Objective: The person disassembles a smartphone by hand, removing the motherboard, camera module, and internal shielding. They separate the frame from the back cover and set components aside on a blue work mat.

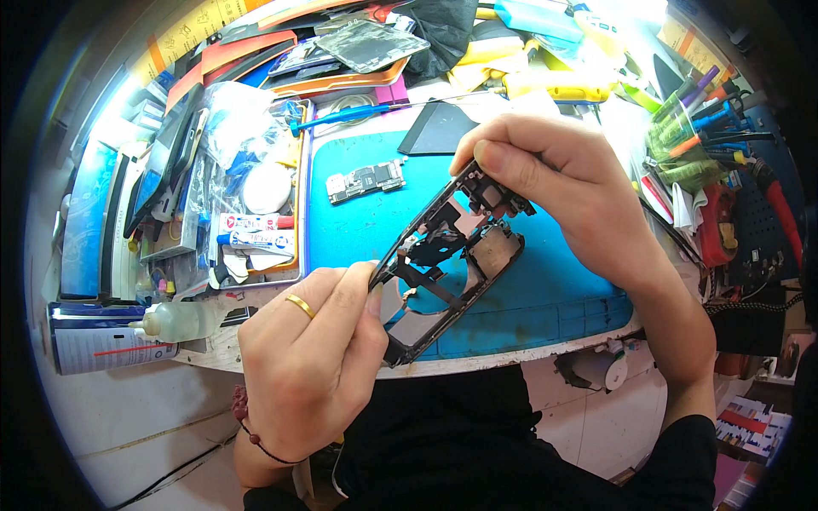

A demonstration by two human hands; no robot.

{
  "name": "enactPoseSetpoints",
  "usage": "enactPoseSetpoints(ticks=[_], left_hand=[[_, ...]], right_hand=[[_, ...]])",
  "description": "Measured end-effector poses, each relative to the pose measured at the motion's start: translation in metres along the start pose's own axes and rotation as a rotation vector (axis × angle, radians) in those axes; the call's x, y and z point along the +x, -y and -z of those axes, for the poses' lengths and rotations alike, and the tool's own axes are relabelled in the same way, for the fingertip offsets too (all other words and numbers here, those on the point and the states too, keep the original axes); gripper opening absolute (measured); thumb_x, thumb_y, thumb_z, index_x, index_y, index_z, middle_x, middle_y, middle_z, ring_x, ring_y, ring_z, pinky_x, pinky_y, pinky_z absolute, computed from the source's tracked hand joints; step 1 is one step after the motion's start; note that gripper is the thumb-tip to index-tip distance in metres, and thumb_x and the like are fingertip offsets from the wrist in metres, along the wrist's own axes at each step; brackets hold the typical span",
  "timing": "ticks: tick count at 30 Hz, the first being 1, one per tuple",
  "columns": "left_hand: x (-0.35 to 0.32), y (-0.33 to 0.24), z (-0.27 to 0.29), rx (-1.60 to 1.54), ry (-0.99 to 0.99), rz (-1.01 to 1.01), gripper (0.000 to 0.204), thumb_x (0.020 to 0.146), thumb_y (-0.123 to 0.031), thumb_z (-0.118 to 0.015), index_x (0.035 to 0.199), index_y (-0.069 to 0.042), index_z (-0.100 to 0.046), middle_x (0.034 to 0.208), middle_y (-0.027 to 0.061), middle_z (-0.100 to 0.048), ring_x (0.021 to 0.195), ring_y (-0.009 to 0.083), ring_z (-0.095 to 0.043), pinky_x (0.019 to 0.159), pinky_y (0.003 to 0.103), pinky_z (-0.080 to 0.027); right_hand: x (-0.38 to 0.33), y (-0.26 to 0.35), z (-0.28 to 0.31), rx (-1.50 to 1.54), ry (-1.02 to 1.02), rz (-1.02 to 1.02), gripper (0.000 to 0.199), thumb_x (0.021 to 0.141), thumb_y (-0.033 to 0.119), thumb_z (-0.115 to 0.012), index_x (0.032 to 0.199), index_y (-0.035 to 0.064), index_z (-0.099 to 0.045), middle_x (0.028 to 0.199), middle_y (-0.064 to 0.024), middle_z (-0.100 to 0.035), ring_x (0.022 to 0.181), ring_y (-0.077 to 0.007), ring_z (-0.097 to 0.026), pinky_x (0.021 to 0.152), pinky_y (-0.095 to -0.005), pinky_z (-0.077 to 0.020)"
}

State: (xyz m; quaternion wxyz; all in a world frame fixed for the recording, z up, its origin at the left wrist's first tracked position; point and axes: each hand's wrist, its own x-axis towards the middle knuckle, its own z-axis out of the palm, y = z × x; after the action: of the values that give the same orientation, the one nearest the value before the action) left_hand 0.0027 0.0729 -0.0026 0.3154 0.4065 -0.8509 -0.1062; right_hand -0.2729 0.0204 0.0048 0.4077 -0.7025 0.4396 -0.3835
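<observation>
Between my two hands a stripped phone frame (443, 300) is held tilted above a blue work mat (545, 277). Openings through it show the mat behind, and dark flex parts and a camera-like block sit toward its upper end. My left hand (319, 341), wearing a gold ring, pinches the frame's lower left edge. Closed on the upper end is my right hand (554, 175), thumb on top; its other fingers are partly hidden behind the frame. A small phone logic board (366, 181) lies apart on the mat, left of the frame's top.
A blue screwdriver (341, 117) and a dark flat panel (439, 129) lie beyond the board. To the left stand a parts tray (304, 204) with glue tubes, a clear bottle (175, 322) and a can (102, 341). Tools fill a holder (682, 128) at right; phone parts (371, 47) pile up behind.
</observation>
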Motion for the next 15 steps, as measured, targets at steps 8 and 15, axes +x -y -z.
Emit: enactPoseSetpoints(ticks=[8, 15], left_hand=[[0.0006, 0.0019, 0.0008, 0.036, 0.011, -0.049, 0.026, 0.091, 0.008, -0.077, 0.117, 0.008, -0.075, 0.090, 0.0153, -0.069, 0.067, 0.0309, -0.066, 0.060, 0.040, -0.051], [0.0004, 0.0031, 0.0021, 0.052, 0.020, -0.069, 0.028, 0.089, 0.008, -0.078, 0.117, 0.007, -0.075, 0.089, 0.0147, -0.067, 0.066, 0.0297, -0.065, 0.059, 0.040, -0.050]], right_hand=[[0.0012, 0.0012, -0.0002, 0.008, -0.014, 0.008, 0.027, 0.117, 0.020, -0.063, 0.117, -0.0028, -0.076, 0.099, -0.0009, -0.072, 0.092, -0.0059, -0.064, 0.083, -0.0243, -0.0528], [0.0020, 0.0035, 0.0011, -0.015, -0.009, 0.009, 0.027, 0.118, 0.021, -0.063, 0.117, -0.0038, -0.076, 0.100, -0.0013, -0.073, 0.092, -0.0058, -0.065, 0.084, -0.0235, -0.0532]])
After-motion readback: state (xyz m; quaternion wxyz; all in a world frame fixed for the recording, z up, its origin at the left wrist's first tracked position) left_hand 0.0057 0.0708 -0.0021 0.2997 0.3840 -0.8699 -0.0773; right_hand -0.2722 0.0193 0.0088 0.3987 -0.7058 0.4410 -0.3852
